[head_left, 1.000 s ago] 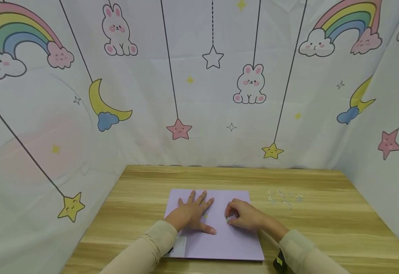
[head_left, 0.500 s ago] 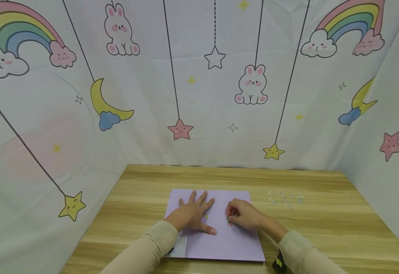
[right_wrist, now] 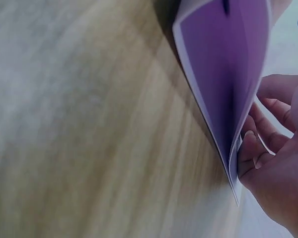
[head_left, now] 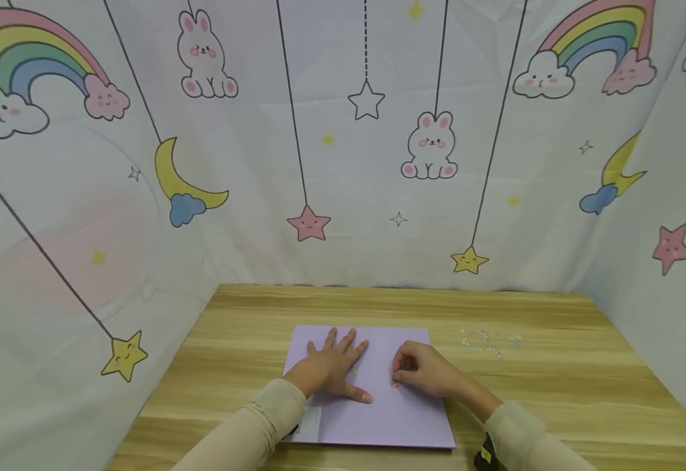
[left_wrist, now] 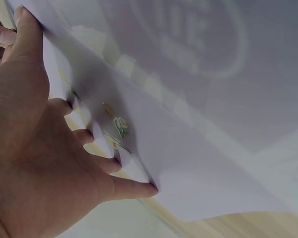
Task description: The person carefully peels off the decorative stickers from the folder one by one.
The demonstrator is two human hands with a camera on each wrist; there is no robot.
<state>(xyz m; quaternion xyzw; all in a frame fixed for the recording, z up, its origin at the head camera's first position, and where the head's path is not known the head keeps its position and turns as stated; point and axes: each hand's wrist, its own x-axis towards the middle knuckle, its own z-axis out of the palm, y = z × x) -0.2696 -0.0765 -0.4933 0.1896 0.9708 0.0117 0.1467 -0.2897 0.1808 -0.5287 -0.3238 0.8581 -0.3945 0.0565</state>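
I see the left hand [head_left: 332, 369], fingers spread and gripping nothing, resting on the lilac sheet [head_left: 384, 425]; if its pressure eases, the sheet could skid. On the sheet's right half, the right hand [head_left: 428, 369], fingers curled, seems to pinch a small coloured piece [head_left: 394, 385]; a twist could set it crooked.

There are two hands [head_left: 332, 369] [head_left: 428, 371], one purple folder [head_left: 386, 424], two rainbows [head_left: 36, 55] [head_left: 601, 29]
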